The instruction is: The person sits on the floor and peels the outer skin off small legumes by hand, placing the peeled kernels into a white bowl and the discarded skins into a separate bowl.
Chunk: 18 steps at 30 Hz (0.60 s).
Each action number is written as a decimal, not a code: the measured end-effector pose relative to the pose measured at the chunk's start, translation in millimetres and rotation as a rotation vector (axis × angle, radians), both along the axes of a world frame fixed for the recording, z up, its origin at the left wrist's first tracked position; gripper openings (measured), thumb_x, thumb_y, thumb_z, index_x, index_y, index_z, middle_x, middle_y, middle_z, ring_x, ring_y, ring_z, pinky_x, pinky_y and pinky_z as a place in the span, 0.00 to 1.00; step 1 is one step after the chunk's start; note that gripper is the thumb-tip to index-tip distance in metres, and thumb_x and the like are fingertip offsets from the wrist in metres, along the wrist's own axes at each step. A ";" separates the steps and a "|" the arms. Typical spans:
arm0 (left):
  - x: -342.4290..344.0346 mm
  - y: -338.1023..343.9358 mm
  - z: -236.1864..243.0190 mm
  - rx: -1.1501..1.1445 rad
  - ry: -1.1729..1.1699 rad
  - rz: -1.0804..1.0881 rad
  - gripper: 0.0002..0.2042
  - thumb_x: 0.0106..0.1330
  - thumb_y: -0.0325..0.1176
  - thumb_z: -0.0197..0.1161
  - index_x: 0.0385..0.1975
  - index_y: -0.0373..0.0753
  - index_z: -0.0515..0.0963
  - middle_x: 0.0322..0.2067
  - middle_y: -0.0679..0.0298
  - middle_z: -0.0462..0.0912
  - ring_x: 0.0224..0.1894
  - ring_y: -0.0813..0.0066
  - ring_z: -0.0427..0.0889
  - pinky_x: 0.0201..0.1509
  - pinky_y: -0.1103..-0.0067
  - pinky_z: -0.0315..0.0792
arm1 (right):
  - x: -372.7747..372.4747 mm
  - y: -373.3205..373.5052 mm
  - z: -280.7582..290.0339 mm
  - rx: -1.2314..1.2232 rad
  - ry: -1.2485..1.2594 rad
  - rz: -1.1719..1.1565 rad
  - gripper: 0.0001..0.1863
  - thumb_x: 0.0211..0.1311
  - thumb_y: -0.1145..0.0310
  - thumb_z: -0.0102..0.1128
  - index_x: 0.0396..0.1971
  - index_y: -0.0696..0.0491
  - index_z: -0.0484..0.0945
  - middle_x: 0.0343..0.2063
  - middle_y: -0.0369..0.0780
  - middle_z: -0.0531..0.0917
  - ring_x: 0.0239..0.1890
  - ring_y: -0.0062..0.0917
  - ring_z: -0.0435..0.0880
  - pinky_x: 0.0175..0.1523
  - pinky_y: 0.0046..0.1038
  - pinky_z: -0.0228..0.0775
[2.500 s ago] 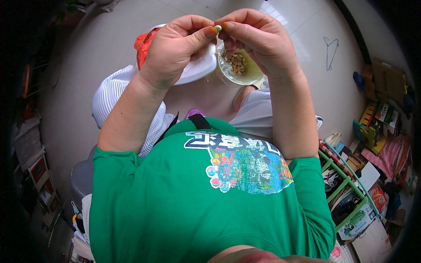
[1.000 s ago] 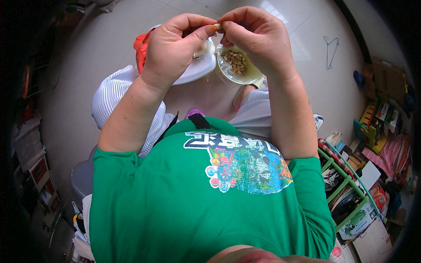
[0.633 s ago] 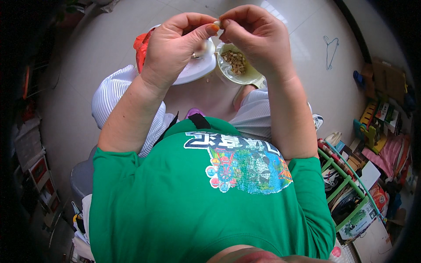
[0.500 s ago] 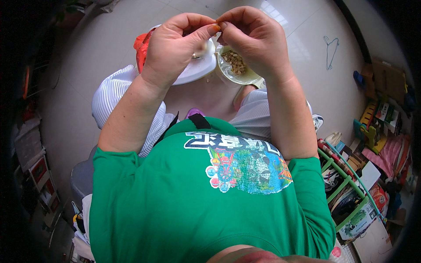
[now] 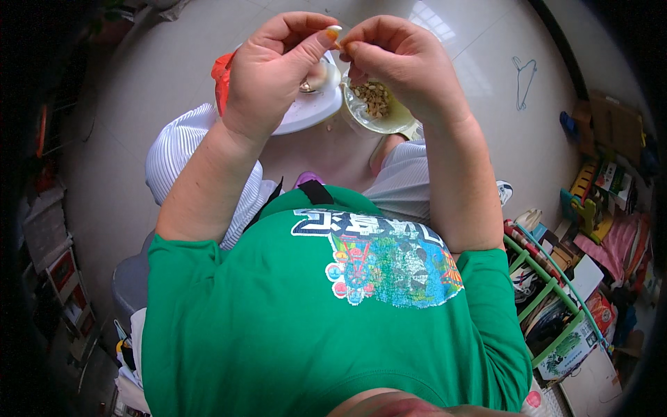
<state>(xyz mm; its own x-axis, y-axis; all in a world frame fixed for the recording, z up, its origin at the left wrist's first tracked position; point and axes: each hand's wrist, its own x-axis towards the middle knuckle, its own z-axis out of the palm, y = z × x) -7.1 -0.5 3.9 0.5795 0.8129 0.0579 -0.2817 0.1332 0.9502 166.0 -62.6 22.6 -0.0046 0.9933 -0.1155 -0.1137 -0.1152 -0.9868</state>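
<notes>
Both of my hands are raised close together over a white stool top [image 5: 316,111]. My left hand [image 5: 274,69] pinches a small white piece [image 5: 335,28], perhaps a kernel, between thumb and fingertips; the thumb tip is stained orange. Beside it, my right hand [image 5: 403,66] is closed in a pinch, with a tiny brownish bit [image 5: 338,46] at its fingertips, too small to name. Below the right hand stands a pale yellow-green bucket [image 5: 392,124] lined with clear plastic, holding light brown shell-like pieces [image 5: 373,99]. A small bowl [image 5: 314,80] on the stool is partly hidden behind my left hand.
A red plastic bag [image 5: 221,78] shows behind my left wrist. On the tiled floor at right lies a blue wire hanger [image 5: 524,83]. Farther right are a green rack [image 5: 559,326] with mixed items and a cardboard box [image 5: 615,128]. My knees flank the stool.
The fingertips, pressed together before, have drawn slightly apart. A white piece now shows at the left thumb and a brownish bit at the right fingertips. The right hand has shifted slightly down.
</notes>
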 end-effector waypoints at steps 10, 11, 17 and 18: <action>-3.3 25.2 -26.8 0.480 0.767 -0.094 0.10 0.63 0.30 0.57 0.40 0.32 0.76 0.30 0.65 0.79 0.31 0.81 0.76 0.34 0.85 0.71 | 18.8 -5.0 11.4 -0.025 -0.745 -0.107 0.07 0.54 0.76 0.54 0.33 0.59 0.77 0.28 0.39 0.81 0.31 0.20 0.80 0.40 0.21 0.73; -2.7 25.2 -29.5 0.520 0.833 -0.108 0.10 0.63 0.31 0.57 0.40 0.32 0.76 0.30 0.65 0.79 0.31 0.81 0.76 0.34 0.84 0.71 | 23.6 -5.9 8.7 0.006 -0.811 -0.114 0.09 0.51 0.77 0.54 0.33 0.59 0.79 0.29 0.40 0.82 0.32 0.20 0.80 0.41 0.21 0.73; -0.7 25.0 -34.8 0.487 0.837 -0.116 0.13 0.64 0.33 0.56 0.43 0.32 0.76 0.29 0.65 0.79 0.29 0.80 0.75 0.34 0.85 0.70 | 35.7 -12.7 4.4 -0.062 -1.149 -0.008 0.12 0.48 0.74 0.54 0.33 0.59 0.80 0.31 0.45 0.82 0.30 0.29 0.81 0.40 0.26 0.73; -0.5 24.8 -36.3 0.397 0.736 -0.101 0.13 0.65 0.34 0.55 0.43 0.32 0.76 0.30 0.65 0.78 0.28 0.81 0.74 0.33 0.86 0.69 | 34.5 -13.6 5.9 -0.083 -1.169 -0.010 0.12 0.47 0.73 0.55 0.33 0.59 0.80 0.32 0.45 0.82 0.31 0.30 0.80 0.41 0.26 0.73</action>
<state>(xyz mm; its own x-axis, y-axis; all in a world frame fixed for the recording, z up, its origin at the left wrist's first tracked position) -7.6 24.3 -32.5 0.6504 0.7539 -0.0926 0.4234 -0.2586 0.8683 200.6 -76.2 28.5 0.1552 0.9819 -0.1090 0.8561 -0.1887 -0.4811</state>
